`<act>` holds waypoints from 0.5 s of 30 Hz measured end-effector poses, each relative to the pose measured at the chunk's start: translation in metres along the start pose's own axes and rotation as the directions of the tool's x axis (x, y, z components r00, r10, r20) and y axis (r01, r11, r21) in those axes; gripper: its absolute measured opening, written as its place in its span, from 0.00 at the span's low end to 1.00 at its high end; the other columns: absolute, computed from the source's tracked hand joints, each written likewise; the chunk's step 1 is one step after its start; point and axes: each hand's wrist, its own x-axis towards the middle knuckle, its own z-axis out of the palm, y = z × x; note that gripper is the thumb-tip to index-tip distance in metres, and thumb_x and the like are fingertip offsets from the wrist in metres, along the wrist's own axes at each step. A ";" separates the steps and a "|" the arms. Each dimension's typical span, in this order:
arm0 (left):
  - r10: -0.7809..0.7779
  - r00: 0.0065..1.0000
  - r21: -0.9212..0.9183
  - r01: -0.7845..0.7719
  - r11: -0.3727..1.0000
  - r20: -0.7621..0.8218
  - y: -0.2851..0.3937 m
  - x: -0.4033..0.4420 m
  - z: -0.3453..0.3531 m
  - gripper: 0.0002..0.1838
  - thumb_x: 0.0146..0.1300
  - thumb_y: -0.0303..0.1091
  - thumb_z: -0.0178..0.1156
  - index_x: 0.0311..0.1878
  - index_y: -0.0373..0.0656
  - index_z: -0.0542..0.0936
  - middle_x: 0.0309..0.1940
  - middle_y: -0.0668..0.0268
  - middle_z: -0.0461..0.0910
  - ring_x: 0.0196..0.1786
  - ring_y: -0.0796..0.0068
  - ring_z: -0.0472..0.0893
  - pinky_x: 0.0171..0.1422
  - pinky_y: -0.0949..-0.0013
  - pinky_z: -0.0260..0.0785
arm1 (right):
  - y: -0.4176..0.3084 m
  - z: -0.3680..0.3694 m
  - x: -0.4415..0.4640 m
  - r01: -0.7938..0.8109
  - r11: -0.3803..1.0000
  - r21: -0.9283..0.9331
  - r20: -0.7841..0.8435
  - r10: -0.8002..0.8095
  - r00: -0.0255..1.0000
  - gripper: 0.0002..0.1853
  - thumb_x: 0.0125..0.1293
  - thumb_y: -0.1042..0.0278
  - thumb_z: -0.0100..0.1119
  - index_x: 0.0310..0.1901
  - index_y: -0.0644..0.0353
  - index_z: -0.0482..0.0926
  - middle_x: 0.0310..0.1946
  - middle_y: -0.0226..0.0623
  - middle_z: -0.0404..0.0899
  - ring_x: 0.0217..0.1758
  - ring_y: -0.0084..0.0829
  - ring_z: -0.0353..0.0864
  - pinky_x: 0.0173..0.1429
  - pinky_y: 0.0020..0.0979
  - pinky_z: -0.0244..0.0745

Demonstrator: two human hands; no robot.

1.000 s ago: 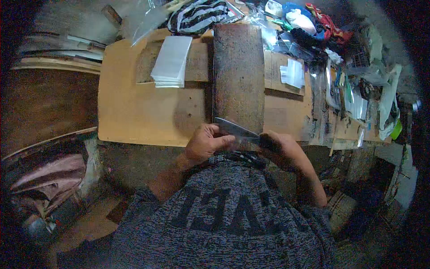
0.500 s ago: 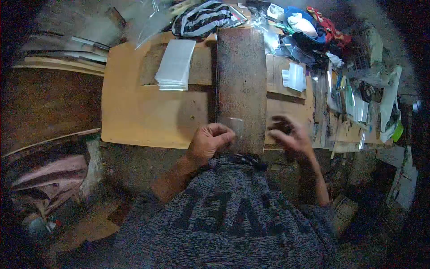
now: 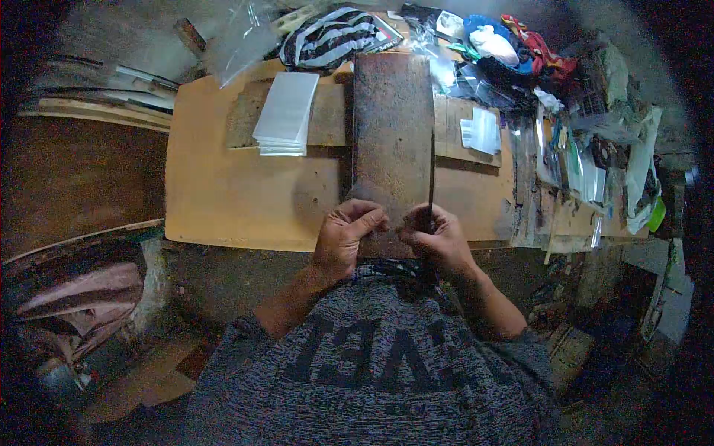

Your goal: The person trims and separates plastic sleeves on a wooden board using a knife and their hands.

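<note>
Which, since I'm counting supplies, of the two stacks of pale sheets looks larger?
The left stack, lying left of the long dark plank. It covers visibly more area than the right stack, on the plank's other side.

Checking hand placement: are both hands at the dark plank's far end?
No, the left hand and right hand are at the near end of the plank.

The tan tabletop (image 3: 238, 201) bears a long dark plank (image 3: 393, 134), with brown board (image 3: 329, 115) showing on either side
</note>
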 end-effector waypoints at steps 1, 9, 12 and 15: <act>0.011 1.000 0.104 -0.011 0.995 0.002 0.002 -0.003 0.002 0.05 0.62 0.28 0.61 0.37 0.37 0.80 0.32 0.66 0.82 0.36 0.79 0.79 0.44 0.73 0.73 | 0.004 0.001 0.001 0.007 0.994 0.111 -0.048 -0.001 0.999 0.12 0.56 0.76 0.67 0.40 0.58 0.74 0.28 0.26 0.77 0.24 0.15 0.71 0.26 0.19 0.64; -0.182 0.969 0.431 0.096 0.897 0.164 0.008 -0.011 -0.009 0.10 0.60 0.31 0.64 0.40 0.35 0.80 0.33 0.67 0.82 0.36 0.79 0.79 0.43 0.76 0.71 | 0.010 -0.015 0.008 0.091 0.995 -0.030 -0.067 -0.093 0.993 0.13 0.56 0.76 0.66 0.42 0.60 0.74 0.28 0.25 0.76 0.27 0.16 0.73 0.32 0.20 0.69; -0.140 0.970 0.491 0.026 0.871 0.196 0.003 -0.008 -0.005 0.10 0.61 0.32 0.63 0.40 0.35 0.80 0.32 0.67 0.82 0.34 0.80 0.78 0.41 0.76 0.71 | 0.009 -0.014 0.006 0.042 0.991 -0.126 -0.040 -0.047 0.998 0.13 0.58 0.75 0.64 0.45 0.61 0.75 0.30 0.25 0.77 0.31 0.16 0.74 0.35 0.20 0.70; -0.171 0.972 0.442 0.085 0.893 0.159 -0.006 -0.003 -0.009 0.08 0.63 0.32 0.61 0.39 0.36 0.80 0.30 0.67 0.82 0.32 0.81 0.78 0.39 0.76 0.71 | -0.020 -0.011 -0.005 -0.133 0.986 -0.098 -0.080 0.125 0.989 0.15 0.60 0.73 0.61 0.50 0.62 0.74 0.33 0.28 0.78 0.36 0.17 0.75 0.40 0.21 0.71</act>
